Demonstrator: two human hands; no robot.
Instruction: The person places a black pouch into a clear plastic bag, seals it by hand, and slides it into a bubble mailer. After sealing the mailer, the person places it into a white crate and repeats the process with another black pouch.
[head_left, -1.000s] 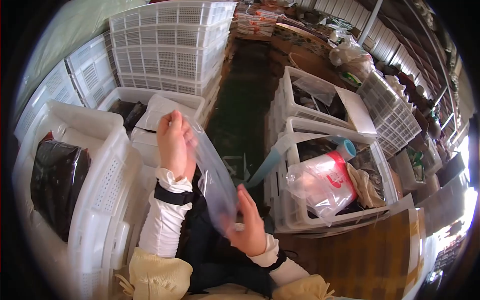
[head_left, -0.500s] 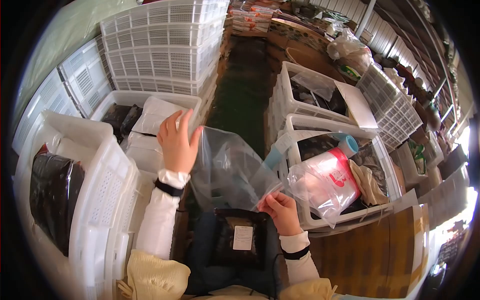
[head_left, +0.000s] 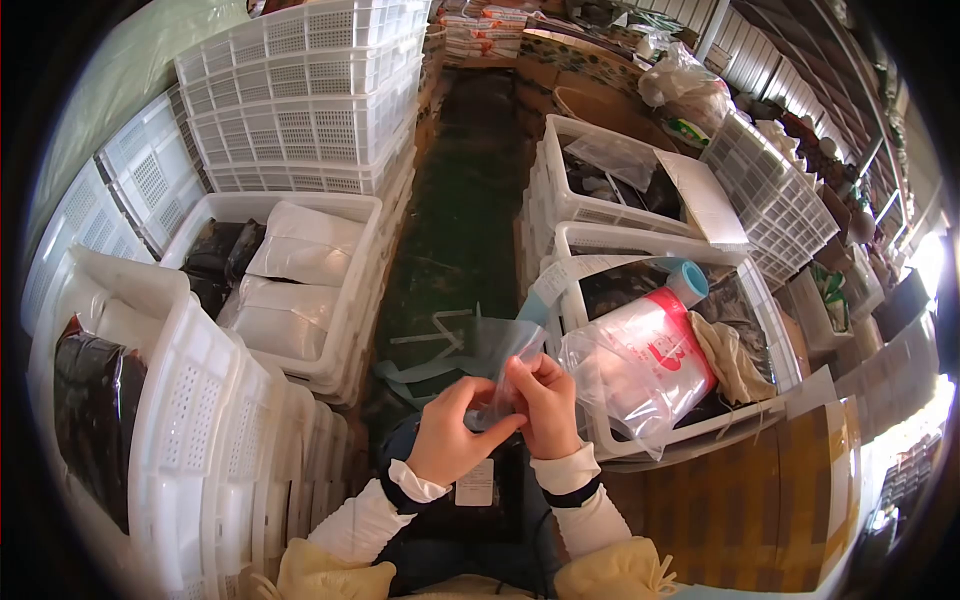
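My left hand (head_left: 452, 437) and my right hand (head_left: 545, 408) are close together in front of me, both closed on a clear plastic bag (head_left: 507, 345). The bag is bunched up between the fingers and partly hidden by them. Below the hands, on my lap, lies a dark package with a white label (head_left: 475, 484); my wrists cover part of it. To the right of my right hand, a roll of clear bags with a pink print (head_left: 655, 350) and a blue core (head_left: 692, 284) rests on a white crate (head_left: 770, 330).
At left stand stacked white crates (head_left: 300, 130), one crate (head_left: 365, 270) holding white packets (head_left: 305, 245) and dark packages. A dark-filled crate (head_left: 180, 370) is nearer. Pale strips (head_left: 430, 368) lie on the green floor (head_left: 450, 220). A taped cardboard box (head_left: 720, 500) sits at right.
My left hand has come down and right to meet my right hand, which moved slightly up and left. The bag, spread wide between them before, is now gathered small.
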